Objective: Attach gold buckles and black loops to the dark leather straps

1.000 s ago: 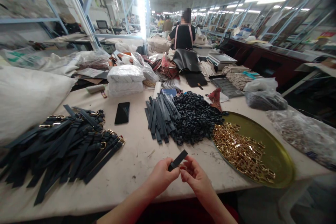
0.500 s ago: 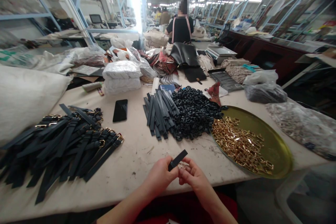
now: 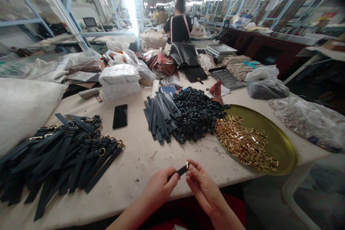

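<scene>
A short dark strap is pinched in my left hand near the table's front edge. At the strap's far end, my right hand has thumb and fingers closed on a small gold buckle, which sits at the strap tip. Beyond the hands lie flat dark strips beside a heap of small dark loops. Gold buckles fill part of a round gold tray at the right. Dark straps with buckles are piled at the left.
A black phone lies between the left pile and the strips. Plastic-wrapped white packs, a black bag and clear bags stand farther back. A person is in the background, facing away.
The strap has turned to point right, and the buckle now shows at its tip. My hands have moved slightly apart. The whole view has shifted a little.
</scene>
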`<state>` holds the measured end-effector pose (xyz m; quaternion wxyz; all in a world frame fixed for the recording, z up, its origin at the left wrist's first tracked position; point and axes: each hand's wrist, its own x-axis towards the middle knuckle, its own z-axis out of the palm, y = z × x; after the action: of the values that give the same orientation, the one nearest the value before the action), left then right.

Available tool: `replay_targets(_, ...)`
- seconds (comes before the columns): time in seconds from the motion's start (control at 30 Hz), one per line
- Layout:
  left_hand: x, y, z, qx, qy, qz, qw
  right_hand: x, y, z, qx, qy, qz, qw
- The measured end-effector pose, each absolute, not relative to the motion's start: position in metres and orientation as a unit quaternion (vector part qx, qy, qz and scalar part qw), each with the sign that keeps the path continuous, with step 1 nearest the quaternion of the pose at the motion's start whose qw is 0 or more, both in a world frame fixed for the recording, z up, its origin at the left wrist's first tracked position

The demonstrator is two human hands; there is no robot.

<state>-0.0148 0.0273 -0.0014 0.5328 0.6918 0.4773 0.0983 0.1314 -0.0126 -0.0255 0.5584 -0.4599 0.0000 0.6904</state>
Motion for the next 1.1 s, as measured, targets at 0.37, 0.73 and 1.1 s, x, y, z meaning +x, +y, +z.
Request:
replay_targets(0.37,-0.006,0.024,0.009,0.603,0.464,0.116,0.638,0.118,-0.028,-0.028,-0.564,-0.266,0.564,0.542)
replay_targets(0.73,-0.003,0.021,-0.002,0.504,0.494,0.122,0.698,0.118,-0.023,-0.021,-0.496,-0.196,0.658,0.532)
replay_targets(1.1,-0.002,0.017,-0.002,0.544,0.514,0.136,0.649,0.125,-0.027,-0.031,-0.641,-0.403,0.463,0.462)
